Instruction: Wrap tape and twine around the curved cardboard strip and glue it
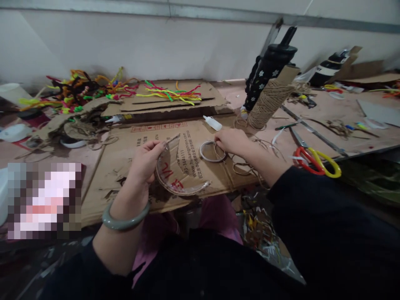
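My left hand pinches a curved piece of clear plastic with red marks, held above the flattened cardboard. A pale green bangle circles that wrist. My right hand rests on the cardboard with its fingers curled on a clear plastic ring. Loose brown twine lies under and beside that wrist.
A cone of twine and a black bottle stand behind my right hand. A small glue bottle lies near it. Red and yellow scissors lie to the right. Colourful pipe cleaners are piled at back left.
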Available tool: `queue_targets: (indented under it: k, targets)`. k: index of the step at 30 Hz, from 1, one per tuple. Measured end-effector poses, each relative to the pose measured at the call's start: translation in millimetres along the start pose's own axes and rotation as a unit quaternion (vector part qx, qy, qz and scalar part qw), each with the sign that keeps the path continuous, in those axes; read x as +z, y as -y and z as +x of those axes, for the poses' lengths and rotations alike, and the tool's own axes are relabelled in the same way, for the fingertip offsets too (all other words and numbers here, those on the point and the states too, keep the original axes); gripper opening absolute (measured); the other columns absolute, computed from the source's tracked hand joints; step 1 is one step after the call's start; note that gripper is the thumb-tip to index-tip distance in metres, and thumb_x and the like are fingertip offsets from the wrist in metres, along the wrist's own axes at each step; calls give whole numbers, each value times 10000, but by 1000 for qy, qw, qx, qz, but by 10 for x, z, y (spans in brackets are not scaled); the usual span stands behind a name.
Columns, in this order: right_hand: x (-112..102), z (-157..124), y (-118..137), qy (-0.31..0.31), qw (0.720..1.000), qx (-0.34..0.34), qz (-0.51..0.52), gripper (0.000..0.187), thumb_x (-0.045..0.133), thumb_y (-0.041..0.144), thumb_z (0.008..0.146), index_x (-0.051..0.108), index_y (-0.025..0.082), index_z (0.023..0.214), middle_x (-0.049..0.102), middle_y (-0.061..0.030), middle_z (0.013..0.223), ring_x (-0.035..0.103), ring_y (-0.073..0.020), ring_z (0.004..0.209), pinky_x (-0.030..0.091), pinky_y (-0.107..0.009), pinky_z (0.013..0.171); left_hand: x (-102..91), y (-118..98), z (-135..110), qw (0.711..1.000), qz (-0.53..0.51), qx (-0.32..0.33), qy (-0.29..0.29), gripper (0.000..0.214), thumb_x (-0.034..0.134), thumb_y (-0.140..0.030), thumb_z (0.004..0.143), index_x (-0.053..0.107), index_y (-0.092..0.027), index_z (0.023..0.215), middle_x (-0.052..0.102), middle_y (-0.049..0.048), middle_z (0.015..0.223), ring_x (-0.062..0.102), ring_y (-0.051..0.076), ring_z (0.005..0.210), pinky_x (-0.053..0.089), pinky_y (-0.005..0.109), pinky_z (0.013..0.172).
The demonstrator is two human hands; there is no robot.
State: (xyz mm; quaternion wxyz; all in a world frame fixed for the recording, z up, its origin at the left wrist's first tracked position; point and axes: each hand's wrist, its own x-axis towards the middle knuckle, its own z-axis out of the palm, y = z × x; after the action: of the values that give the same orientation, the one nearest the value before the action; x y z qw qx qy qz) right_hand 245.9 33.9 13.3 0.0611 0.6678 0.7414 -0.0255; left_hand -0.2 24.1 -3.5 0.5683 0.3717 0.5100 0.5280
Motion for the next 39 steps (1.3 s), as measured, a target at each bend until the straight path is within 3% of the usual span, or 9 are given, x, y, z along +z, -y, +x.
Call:
queue_targets:
  k: [5, 10, 19, 23, 25, 28, 31, 36, 39]
  targets:
    - [-18, 156, 20, -24, 999, -5, 37, 276, 510, 215, 850, 721, 174, 1024, 740, -113, 987, 682, -233, 881, 491, -299, 726, -27, 9, 12, 999, -33, 6, 7, 293, 836, -299, 482, 617, -164, 623, 580, -31, 497, 500, 82, 428, 411, 184, 416]
    - [-7, 215, -32, -48, 995, -64, 54, 336, 441, 224, 917, 692, 212, 1139, 724, -79, 1097, 669, -211, 958, 488, -296, 788, -51, 29, 38, 999, -39, 17, 1, 274, 819, -301, 517, 611, -171, 640, 570, -36, 504, 484, 79, 418, 385, 181, 395]
    - [142, 54, -190, -46, 989, -130, 58, 139, 587, 110, 770, 716, 159, 754, 723, -129, 894, 651, -248, 919, 481, -331, 822, -66, 57, 63, 999, -38, 22, 3, 222, 785, -284, 565, 609, -179, 651, 557, -38, 490, 468, 80, 399, 372, 185, 385]
    - [105, 32, -182, -92, 981, -97, 139, 222, 490, 91, 809, 653, 155, 945, 710, -78, 854, 656, -185, 800, 494, -281, 733, -52, 42, 58, 999, -44, 22, -5, 232, 787, -272, 531, 606, -171, 637, 580, -38, 496, 491, 78, 413, 404, 183, 409]
    - [55, 42, -145, -137, 945, -73, 289, 270, 429, 62, 832, 596, 158, 1022, 679, -29, 807, 623, -121, 672, 490, -236, 653, -46, 35, 60, 999, -45, 26, -16, 229, 780, -265, 526, 605, -168, 637, 586, -38, 497, 499, 78, 420, 405, 180, 415]
    - [-69, 15, -48, -185, 823, -39, 535, 124, 459, 153, 892, 571, 173, 941, 574, 36, 657, 431, -52, 432, 373, -184, 441, -42, 26, 72, 997, -51, 33, -43, 209, 758, -256, 541, 589, -173, 633, 565, -52, 480, 478, 76, 408, 396, 183, 415]
    - [-199, -85, 55, -224, 747, -33, 625, 231, 521, 391, 915, 568, 192, 808, 462, 64, 530, 314, -40, 389, 227, -181, 365, -45, 20, 97, 992, -70, 67, -77, 179, 729, -217, 558, 570, -173, 626, 561, -56, 502, 478, 65, 433, 396, 175, 450]
    - [-156, -239, 229, -222, 718, -29, 659, 254, 606, 454, 840, 596, 201, 858, 531, 52, 540, 404, -51, 409, 271, -171, 368, -75, 29, 143, 983, -91, 120, -110, 199, 718, -183, 582, 556, -191, 698, 572, -60, 582, 517, 70, 509, 418, 176, 519]
    - [17, -271, 386, -182, 715, -12, 675, 223, 632, 415, 806, 601, 195, 825, 674, -38, 933, 607, -95, 689, 439, -166, 480, -97, 42, 161, 977, -114, 139, -114, 248, 724, -194, 591, 552, -203, 770, 592, -45, 653, 564, 91, 567, 455, 201, 568]
